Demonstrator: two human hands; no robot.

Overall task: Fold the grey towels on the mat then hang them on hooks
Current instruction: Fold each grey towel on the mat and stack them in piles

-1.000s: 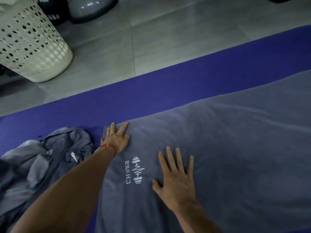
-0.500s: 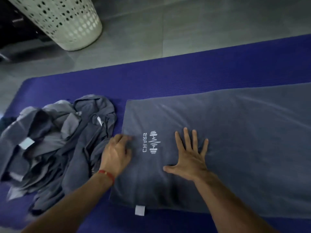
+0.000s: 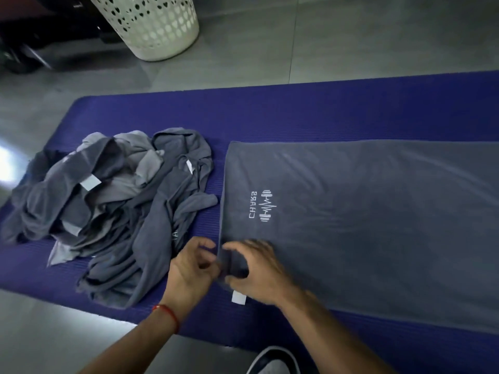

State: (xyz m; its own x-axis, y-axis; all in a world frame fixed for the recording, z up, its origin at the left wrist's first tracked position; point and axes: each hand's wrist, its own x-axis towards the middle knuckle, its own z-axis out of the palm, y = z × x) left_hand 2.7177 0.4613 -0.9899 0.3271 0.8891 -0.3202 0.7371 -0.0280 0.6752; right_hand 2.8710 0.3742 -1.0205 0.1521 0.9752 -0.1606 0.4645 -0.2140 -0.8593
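Note:
A grey towel [image 3: 378,211] with a white dumbbell logo [image 3: 263,205] lies flat on the blue mat [image 3: 297,112], its short edge to the left. My left hand [image 3: 193,268] and my right hand [image 3: 259,268] meet at the towel's near left corner. Both have curled fingers pinching the towel's edge there, just above a white label [image 3: 239,297]. A heap of crumpled grey towels [image 3: 113,211] sits on the mat's left end, close to my left hand.
A white perforated laundry basket [image 3: 151,22] stands on the grey tiled floor beyond the mat. Dark equipment fills the top left corner. A shoe [image 3: 272,360] shows at the bottom edge, near the mat's front side.
Both hands slid from lying flat on the towel near the logo down to its near left corner and curled onto the edge. The view shifted left, showing more of the heap.

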